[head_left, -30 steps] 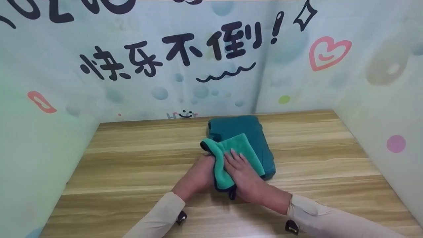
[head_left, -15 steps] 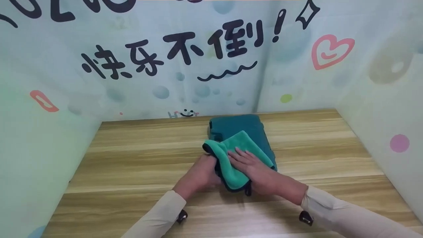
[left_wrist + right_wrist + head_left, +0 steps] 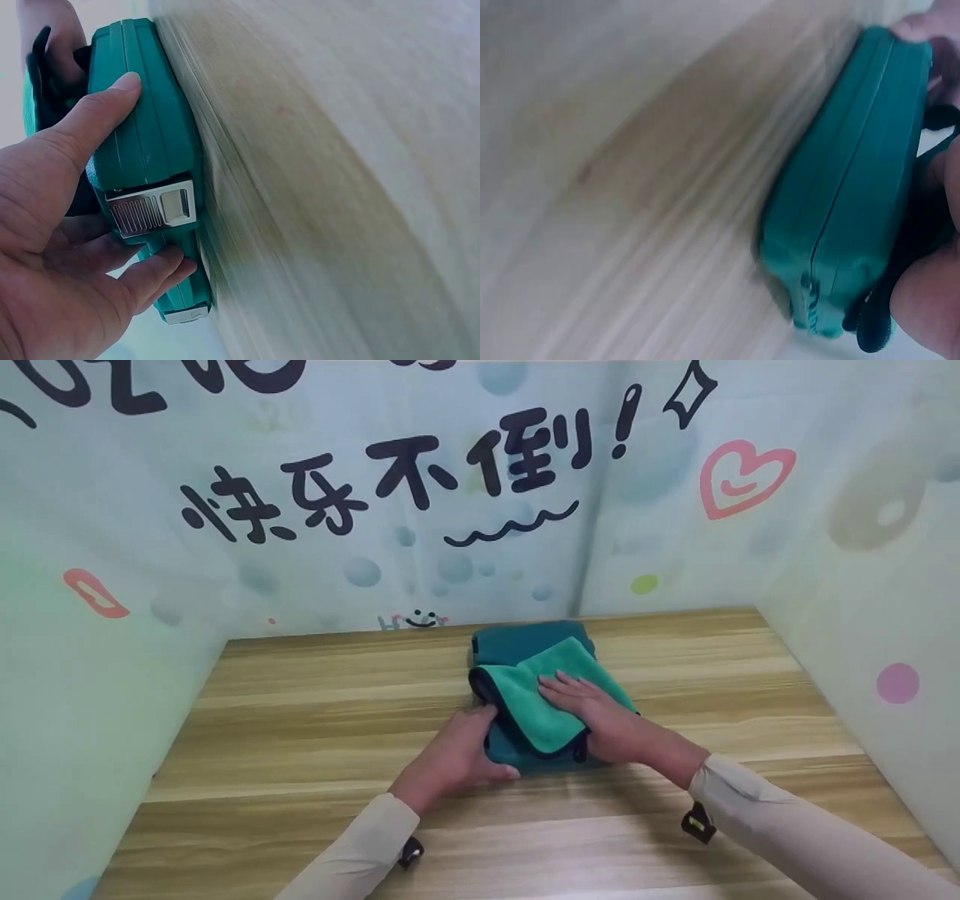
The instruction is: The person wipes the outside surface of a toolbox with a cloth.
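A teal hard plastic case (image 3: 529,642) lies flat on the table, a green cloth (image 3: 531,706) with dark edging spread over its top. My left hand (image 3: 452,754) holds the case by its near left corner. In the left wrist view its thumb presses the case's end, and its other fingers lie along the side by a metal latch (image 3: 154,208). With fairly straight fingers, my right hand (image 3: 611,724) presses the cloth onto the case's top. The right wrist view shows the case's seamed side (image 3: 847,172); the right fingers are only partly visible there.
The wood-grain table (image 3: 315,735) reaches back to a printed fabric wall (image 3: 315,577) with dark lettering. Side panels stand at left and right. A small dark device (image 3: 699,823) hangs under the right sleeve.
My right hand has slid the cloth right and away from me over the case. The left thumb now lies along the case's near end, and more of that end shows.
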`<state>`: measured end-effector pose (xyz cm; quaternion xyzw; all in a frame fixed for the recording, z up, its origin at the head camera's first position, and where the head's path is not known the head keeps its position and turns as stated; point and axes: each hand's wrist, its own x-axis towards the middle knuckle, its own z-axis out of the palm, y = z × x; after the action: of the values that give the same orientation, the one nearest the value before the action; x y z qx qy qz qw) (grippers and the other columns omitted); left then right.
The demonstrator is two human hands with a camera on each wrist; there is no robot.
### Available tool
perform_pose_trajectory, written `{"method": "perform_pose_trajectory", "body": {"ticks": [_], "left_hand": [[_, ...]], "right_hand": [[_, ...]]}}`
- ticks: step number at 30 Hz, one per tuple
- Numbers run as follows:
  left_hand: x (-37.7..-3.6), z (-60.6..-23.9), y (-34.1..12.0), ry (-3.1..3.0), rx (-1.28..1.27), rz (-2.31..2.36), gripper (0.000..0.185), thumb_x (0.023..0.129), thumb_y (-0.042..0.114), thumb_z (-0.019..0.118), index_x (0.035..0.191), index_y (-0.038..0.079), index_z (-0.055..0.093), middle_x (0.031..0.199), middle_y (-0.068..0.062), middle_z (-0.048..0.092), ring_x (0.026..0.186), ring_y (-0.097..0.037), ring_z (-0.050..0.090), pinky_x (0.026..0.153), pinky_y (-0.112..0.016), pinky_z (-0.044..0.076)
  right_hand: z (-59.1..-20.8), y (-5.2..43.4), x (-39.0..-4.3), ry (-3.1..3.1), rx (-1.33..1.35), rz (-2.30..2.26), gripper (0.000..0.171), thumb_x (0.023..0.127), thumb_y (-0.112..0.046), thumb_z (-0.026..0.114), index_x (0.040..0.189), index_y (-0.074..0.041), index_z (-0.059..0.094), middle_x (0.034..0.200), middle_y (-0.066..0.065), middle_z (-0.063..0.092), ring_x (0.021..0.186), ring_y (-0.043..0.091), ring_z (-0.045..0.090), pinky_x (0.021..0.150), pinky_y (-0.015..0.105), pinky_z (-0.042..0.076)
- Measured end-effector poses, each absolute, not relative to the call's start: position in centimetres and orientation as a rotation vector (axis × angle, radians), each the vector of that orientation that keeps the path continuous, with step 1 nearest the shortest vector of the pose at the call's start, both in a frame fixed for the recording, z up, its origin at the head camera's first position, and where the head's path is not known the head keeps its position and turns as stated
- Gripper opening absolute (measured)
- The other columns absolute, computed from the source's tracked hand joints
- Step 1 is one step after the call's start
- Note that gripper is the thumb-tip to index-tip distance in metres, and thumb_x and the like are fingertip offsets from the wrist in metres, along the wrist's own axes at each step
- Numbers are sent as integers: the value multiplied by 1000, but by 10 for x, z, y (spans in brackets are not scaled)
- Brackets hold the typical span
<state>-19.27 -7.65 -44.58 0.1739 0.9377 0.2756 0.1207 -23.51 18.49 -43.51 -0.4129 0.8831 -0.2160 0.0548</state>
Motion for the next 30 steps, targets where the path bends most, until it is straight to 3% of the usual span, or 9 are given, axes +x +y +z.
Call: {"method": "perform_pose_trajectory", "body": {"ticks": [8,30], "left_hand": [[-193,-447,-78,2767,574,832,95,80,46,87,151,3,41,149,-16,48,132,-32,45,109,-45,39],[-189,-446,-77,2745,505,836,98,81,47,85,156,8,37,155,-15,41,139,-33,39,110,-48,38]], "right_hand": [[-434,191,-258,2686,-1256,-687,83,69,29,35,150,11,38,157,26,35,146,49,20,115,63,16],[-418,183,-306,2699,-971,-543,78,80,24,37,156,8,28,162,25,23,149,47,9,117,57,14]]}}
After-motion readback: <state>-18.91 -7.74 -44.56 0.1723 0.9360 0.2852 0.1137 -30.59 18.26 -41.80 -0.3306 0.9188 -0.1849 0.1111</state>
